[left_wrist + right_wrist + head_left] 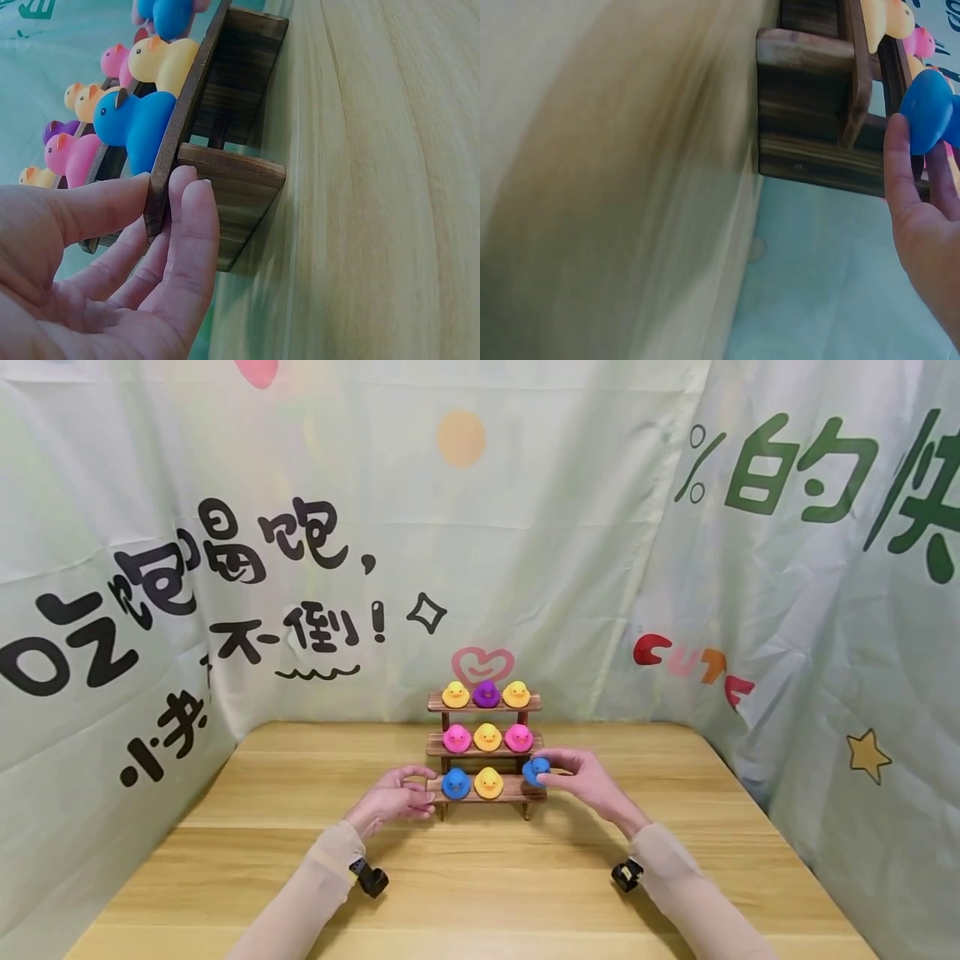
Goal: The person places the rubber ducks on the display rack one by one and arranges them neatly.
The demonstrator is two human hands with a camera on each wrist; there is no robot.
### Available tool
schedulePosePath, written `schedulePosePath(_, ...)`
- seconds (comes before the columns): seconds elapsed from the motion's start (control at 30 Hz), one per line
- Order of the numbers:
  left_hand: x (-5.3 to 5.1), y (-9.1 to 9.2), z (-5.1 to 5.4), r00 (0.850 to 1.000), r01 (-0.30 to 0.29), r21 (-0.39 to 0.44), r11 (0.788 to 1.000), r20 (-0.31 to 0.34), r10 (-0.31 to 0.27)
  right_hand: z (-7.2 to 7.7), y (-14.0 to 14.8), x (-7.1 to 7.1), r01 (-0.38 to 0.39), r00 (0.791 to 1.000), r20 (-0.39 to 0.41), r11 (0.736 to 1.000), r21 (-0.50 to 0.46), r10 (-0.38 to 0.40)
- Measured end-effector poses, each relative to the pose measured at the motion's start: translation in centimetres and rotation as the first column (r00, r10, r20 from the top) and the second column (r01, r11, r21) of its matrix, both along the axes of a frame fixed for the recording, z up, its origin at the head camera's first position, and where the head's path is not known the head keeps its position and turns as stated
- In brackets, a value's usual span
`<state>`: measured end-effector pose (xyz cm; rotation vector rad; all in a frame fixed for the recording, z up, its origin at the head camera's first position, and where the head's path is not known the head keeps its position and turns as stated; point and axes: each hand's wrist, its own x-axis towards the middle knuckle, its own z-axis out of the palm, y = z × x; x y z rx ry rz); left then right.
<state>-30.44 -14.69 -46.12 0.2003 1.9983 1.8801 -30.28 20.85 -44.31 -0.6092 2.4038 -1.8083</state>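
Note:
A three-tier wooden stand (512, 788) holds rubber ducks in rows. My left hand (393, 795) pinches the left end of its lowest board (159, 191) between thumb and fingers. Beside that hand sits a blue duck (456, 784), and a yellow duck (488, 783) is to its right on the same tier. In my right hand (588, 783) is another blue duck (536, 771), tilted, at the right end of the lowest tier. Fingers and thumb grip its sides; I cannot tell whether it touches the board.
On the middle tier a yellow duck (487, 737) sits between pink ducks (457, 738). Up top, a purple duck (486, 694) stands between yellow ones (455, 695). The wooden table (480, 893) bears the stand near its back edge, before a printed curtain (540, 568).

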Motion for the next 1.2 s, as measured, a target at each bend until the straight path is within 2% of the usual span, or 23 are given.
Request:
schedulePosePath(0.2, 0.0, 0.0, -0.2, 1.0, 0.005, 0.004, 1.0, 0.0, -0.005, -0.4, -0.6, 0.2, -0.011, 1.0, 0.011, 1.0, -0.005, 0.011)
schedulePosePath(0.43, 0.1, -0.1, -0.1, 1.0, 0.007, -0.003, 1.0, -0.009, -0.007, -0.8, -1.4, 0.5, 0.018, 0.999, 0.048, 1.0, 0.009, -0.019)
schedulePosePath(0.7, 0.1, 0.0, 0.1, 1.0, -0.003, -0.003, 1.0, -0.005, 0.003, -0.5, -2.1, 0.7, -0.008, 1.0, 0.01, 0.999, 0.047, 0.007)
schedulePosePath(1.2, 0.0, -0.1, -0.1, 1.0, -0.004, -0.012, 1.0, -0.02, 0.004, -0.3, -2.4, 0.6, -0.017, 1.0, 0.014, 0.995, 0.1, 0.016)
